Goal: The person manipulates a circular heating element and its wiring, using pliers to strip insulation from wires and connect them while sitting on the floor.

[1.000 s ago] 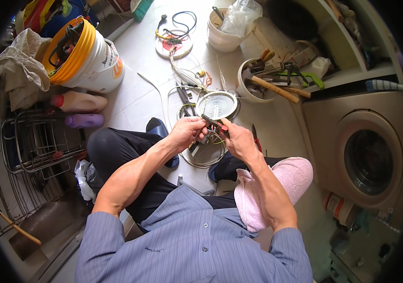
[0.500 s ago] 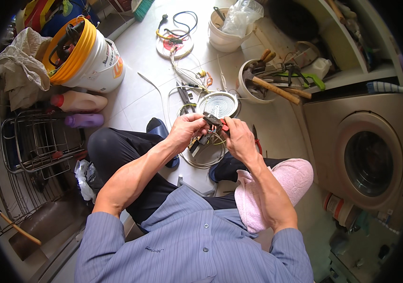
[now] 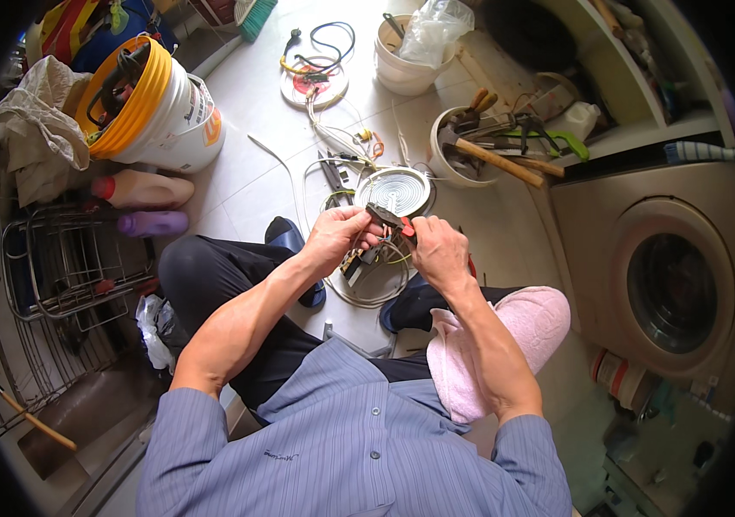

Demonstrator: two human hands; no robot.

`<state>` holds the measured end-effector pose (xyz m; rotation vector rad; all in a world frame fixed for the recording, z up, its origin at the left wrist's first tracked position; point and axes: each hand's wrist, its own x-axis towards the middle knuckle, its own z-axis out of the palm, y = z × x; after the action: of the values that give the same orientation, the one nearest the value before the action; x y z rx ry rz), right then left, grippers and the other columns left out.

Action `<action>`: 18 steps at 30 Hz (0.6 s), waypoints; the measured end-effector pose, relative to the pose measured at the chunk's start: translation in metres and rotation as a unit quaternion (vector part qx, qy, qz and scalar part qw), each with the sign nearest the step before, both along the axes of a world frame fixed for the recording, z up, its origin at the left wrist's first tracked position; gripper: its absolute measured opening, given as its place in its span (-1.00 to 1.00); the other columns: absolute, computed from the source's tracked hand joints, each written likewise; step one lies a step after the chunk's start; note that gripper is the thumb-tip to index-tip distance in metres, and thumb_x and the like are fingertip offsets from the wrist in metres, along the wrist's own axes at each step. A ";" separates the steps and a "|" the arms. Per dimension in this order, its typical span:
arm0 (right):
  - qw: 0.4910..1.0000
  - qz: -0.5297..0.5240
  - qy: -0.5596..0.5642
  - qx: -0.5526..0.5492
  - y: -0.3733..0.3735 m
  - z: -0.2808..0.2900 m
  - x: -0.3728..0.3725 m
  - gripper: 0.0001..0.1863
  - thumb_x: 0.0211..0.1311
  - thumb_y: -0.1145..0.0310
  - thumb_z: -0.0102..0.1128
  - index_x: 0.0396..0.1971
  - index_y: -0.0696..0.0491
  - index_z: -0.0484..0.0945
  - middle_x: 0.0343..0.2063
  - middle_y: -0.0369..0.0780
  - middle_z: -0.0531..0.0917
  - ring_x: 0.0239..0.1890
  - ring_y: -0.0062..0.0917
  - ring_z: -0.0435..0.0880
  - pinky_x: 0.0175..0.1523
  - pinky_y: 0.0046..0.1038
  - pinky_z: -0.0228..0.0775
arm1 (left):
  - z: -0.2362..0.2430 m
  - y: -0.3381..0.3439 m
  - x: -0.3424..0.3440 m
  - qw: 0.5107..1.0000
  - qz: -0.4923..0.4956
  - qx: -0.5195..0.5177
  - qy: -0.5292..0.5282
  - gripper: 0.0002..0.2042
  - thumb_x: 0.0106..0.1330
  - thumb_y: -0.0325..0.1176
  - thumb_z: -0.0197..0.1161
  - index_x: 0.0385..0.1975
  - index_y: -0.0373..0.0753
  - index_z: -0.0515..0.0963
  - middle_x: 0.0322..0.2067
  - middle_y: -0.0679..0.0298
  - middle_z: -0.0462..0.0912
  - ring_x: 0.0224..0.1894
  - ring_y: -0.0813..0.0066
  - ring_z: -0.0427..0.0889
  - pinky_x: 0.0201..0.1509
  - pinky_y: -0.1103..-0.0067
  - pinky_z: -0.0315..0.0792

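My left hand (image 3: 343,234) pinches a small dark piece with thin wires at the jaws of dark pliers (image 3: 384,217). My right hand (image 3: 436,252) is closed on the pliers’ red grips (image 3: 407,227). Just beyond my hands sits a round plate with a spiral coil (image 3: 393,188). Below and around them are loose cables (image 3: 365,295) and a dark electronic part (image 3: 357,267), partly hidden by my fingers.
White disc with red middle (image 3: 333,93); white bucket (image 3: 410,73); tool bucket (image 3: 445,164); yellow-rimmed bucket (image 3: 173,142); two bottles (image 3: 152,222); wire rack (image 3: 66,267); washing machine (image 3: 589,241); shelving (image 3: 608,52). My knees are either side, with a pink towel (image 3: 522,336) on the right.
My right hand has shifted a little upward with the pliers, its fingers bunched more closely on the grips. My left hand remains at the jaws with only a slight shift.
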<state>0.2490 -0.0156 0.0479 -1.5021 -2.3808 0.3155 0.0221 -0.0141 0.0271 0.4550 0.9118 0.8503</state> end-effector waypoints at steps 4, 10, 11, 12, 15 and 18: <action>1.000 0.017 -0.009 0.021 0.002 -0.005 0.003 -0.86 -0.04 0.48 0.21 -0.43 0.03 0.46 -0.55 -0.20 0.55 -0.44 -0.25 0.61 -0.33 -0.22 0.42 | 0.004 0.000 -0.002 0.999 -0.023 0.007 0.025 -0.82 0.49 -0.37 0.13 -0.27 -0.31 0.61 -0.35 0.25 0.73 -0.43 0.63 0.67 -0.32 0.73 0.52; 1.000 0.018 0.018 0.006 0.002 0.010 0.001 -0.86 0.11 0.34 0.27 -0.40 0.03 0.50 -0.52 -0.18 0.61 -0.46 -0.22 0.65 -0.34 -0.19 0.45 | 0.016 -0.002 -0.001 0.999 -0.009 0.019 0.039 -0.87 0.43 -0.42 0.19 -0.19 -0.32 0.62 -0.39 0.32 0.71 -0.44 0.68 0.63 -0.35 0.75 0.48; 1.000 0.021 0.020 0.001 0.004 0.013 0.002 -0.84 0.15 0.30 0.28 -0.37 0.04 0.52 -0.51 -0.18 0.62 -0.45 -0.21 0.66 -0.33 -0.18 0.47 | 0.016 -0.002 -0.001 0.999 -0.009 0.018 0.043 -0.87 0.43 -0.42 0.19 -0.19 -0.31 0.62 -0.39 0.32 0.70 -0.45 0.68 0.62 -0.36 0.75 0.47; 0.999 0.020 0.036 -0.027 0.004 0.015 0.002 -0.82 0.19 0.27 0.29 -0.34 0.03 0.53 -0.49 -0.16 0.64 -0.44 -0.19 0.67 -0.31 -0.17 0.48 | 0.017 -0.003 -0.002 0.999 -0.009 0.017 0.047 -0.88 0.43 -0.41 0.19 -0.20 -0.30 0.62 -0.40 0.33 0.70 -0.46 0.69 0.61 -0.37 0.75 0.46; 0.987 0.014 0.088 -0.133 0.003 0.013 0.003 -0.77 0.26 0.20 0.28 -0.23 0.02 0.56 -0.45 -0.09 0.68 -0.38 -0.11 0.69 -0.27 -0.15 0.49 | 0.016 -0.003 -0.004 0.998 -0.015 0.010 0.064 -0.89 0.43 -0.41 0.18 -0.21 -0.29 0.60 -0.43 0.34 0.68 -0.50 0.70 0.56 -0.41 0.75 0.41; 0.962 0.007 0.135 -0.238 0.002 0.004 0.005 -0.75 0.28 0.22 0.28 -0.15 0.01 0.56 -0.44 -0.02 0.69 -0.34 -0.05 0.69 -0.24 -0.13 0.49 | 0.018 -0.002 -0.002 0.998 -0.015 0.005 0.064 -0.89 0.45 -0.40 0.16 -0.22 -0.28 0.59 -0.45 0.34 0.67 -0.53 0.72 0.51 -0.44 0.75 0.37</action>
<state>0.2537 -0.0137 0.0521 -1.5070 -2.1881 1.0882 0.0199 -0.0163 0.0454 0.5354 1.0162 0.8052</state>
